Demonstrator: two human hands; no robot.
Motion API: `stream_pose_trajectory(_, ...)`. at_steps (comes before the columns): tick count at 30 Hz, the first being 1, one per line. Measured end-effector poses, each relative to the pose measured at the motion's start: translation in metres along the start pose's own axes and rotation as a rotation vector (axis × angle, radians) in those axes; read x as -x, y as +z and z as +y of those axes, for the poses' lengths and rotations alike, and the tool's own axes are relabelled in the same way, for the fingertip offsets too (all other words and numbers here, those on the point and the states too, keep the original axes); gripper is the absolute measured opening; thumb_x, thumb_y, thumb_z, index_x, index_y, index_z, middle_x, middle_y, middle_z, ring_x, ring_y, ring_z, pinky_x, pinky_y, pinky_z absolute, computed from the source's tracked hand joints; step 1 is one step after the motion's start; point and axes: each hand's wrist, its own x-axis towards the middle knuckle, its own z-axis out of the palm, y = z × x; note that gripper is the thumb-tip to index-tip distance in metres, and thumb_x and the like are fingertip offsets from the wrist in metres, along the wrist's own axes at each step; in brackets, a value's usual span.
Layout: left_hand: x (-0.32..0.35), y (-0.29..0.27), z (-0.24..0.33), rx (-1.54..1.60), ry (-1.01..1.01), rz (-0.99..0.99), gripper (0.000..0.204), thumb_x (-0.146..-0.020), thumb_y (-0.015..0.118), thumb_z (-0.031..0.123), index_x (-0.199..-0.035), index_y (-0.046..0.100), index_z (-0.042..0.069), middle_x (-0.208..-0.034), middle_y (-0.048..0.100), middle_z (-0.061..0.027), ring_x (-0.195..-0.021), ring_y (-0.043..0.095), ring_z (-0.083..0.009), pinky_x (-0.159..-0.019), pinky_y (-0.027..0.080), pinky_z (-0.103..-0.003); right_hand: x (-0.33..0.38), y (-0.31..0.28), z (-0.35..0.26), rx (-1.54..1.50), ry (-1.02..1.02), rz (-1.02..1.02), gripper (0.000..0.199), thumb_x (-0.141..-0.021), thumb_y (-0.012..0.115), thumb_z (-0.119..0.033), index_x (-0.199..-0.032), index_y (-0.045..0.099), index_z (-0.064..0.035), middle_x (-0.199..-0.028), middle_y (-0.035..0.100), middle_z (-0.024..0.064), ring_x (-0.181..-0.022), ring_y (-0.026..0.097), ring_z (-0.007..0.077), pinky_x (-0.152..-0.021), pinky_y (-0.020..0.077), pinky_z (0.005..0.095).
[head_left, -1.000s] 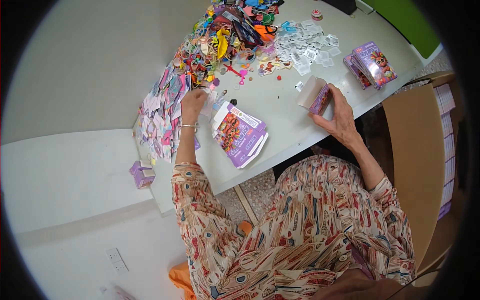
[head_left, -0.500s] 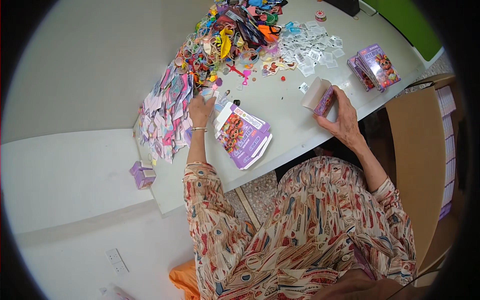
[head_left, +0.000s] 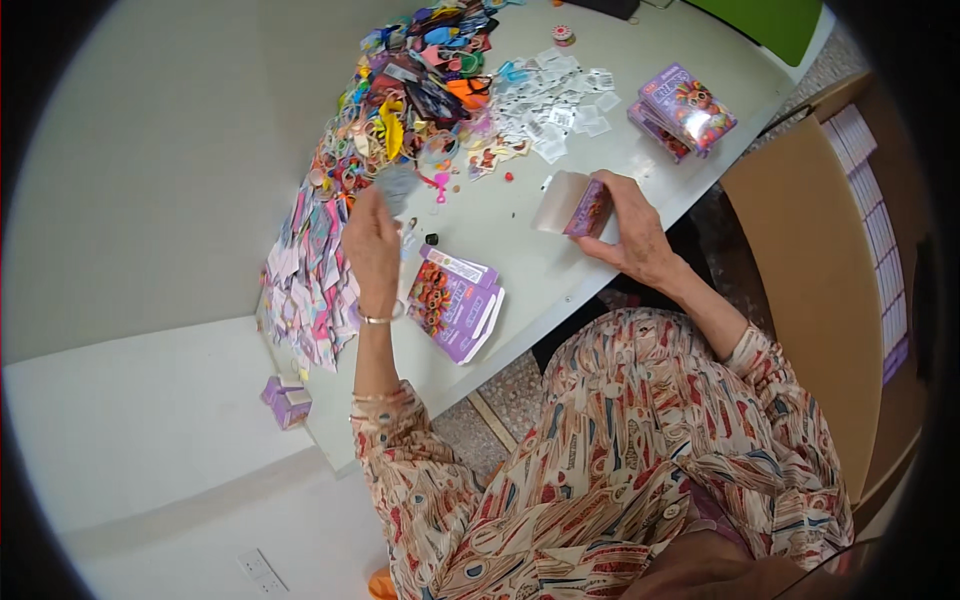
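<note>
In my right hand (head_left: 632, 228) is a small purple printed carton (head_left: 590, 208), its white flap (head_left: 562, 200) standing open to the left. My left hand (head_left: 370, 250) is raised by the heaps, its fingers pinched on a thin, greyish see-through piece (head_left: 398, 188) that is smeared by motion. Just right of that wrist, flattened purple cartons (head_left: 455, 310) lie stacked on the table. A pile of pink and white paper pieces (head_left: 312, 275) spreads left of the hand, and a heap of colourful small trinkets (head_left: 390, 130) rises beyond it.
Small white printed slips (head_left: 555, 95) lie scattered at the far middle. Filled-looking purple boxes (head_left: 690, 108) are stacked at the far right. A cardboard carton (head_left: 800, 270) stands beside the table on my right. A little purple box (head_left: 287, 402) sits off the left corner.
My left hand has lifted from the edge of the heap and now carries the greyish piece. My right hand still holds the open carton. The whole view has shifted.
</note>
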Motion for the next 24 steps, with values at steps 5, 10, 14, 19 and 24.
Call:
stream_pose_trajectory(5, 0.023, 0.003, 0.09, 0.028, 0.599, 0.007, 0.014, -0.084, 0.061, 0.003, -0.098, 0.06, 0.004, -0.079, 0.062, -0.0098, -0.072, 0.064, -0.0241, -0.058, 0.049, -0.031, -0.002, -0.002, -0.01, 0.053, -0.002, 0.009, 0.073, -0.071, 0.08, -0.022, -0.129, 0.041, 0.0013, -0.115, 0.054, 0.0213, -0.103, 0.056, 0.0362, -0.089, 0.0475, 0.0401)
stream_pose_trajectory(10, 0.023, 0.021, 0.107, -0.113, 0.711, -0.135, 0.021, -0.078, 0.061, 0.001, -0.098, 0.058, 0.008, -0.076, 0.055, -0.0053, -0.066, 0.06, -0.0211, -0.055, 0.047, -0.033, -0.003, -0.002, -0.01, 0.056, -0.013, 0.021, 0.075, -0.071, 0.08, -0.024, -0.129, 0.04, 0.0019, -0.114, 0.054, 0.0213, -0.103, 0.057, 0.0364, -0.088, 0.0476, 0.0409)
stream_pose_trajectory(14, 0.015, 0.019, 0.11, -0.022, 0.75, -0.047, 0.022, -0.078, 0.061, 0.001, -0.098, 0.059, 0.009, -0.075, 0.054, -0.0052, -0.065, 0.06, -0.0218, -0.055, 0.047, -0.033, -0.003, -0.001, -0.008, 0.07, -0.004, 0.022, 0.076, -0.071, 0.08, -0.024, -0.13, 0.039, 0.0021, -0.114, 0.054, 0.0217, -0.102, 0.057, 0.0367, -0.087, 0.048, 0.041)
stream_pose_trajectory(19, 0.014, 0.016, 0.115, 0.052, 0.756, -0.079, 0.025, -0.075, 0.06, -0.001, -0.098, 0.059, 0.009, -0.073, 0.052, -0.006, -0.064, 0.059, -0.0227, -0.055, 0.047, -0.034, -0.004, 0.0, -0.009, 0.079, -0.015, 0.018, 0.077, -0.071, 0.08, -0.022, -0.131, 0.038, 0.0029, -0.113, 0.054, 0.0221, -0.101, 0.057, 0.0369, -0.087, 0.0482, 0.041)
stream_pose_trajectory(24, 0.026, 0.046, 0.118, -0.129, 0.637, -0.164, 0.028, -0.079, 0.062, 0.001, -0.106, 0.06, 0.009, -0.081, 0.056, -0.0072, -0.069, 0.062, -0.0239, -0.056, 0.051, -0.033, -0.004, 0.002, -0.008, 0.055, -0.016, 0.043, 0.076, -0.07, 0.08, -0.017, -0.131, 0.039, 0.0042, -0.113, 0.054, 0.0219, -0.101, 0.057, 0.0373, -0.085, 0.049, 0.0408)
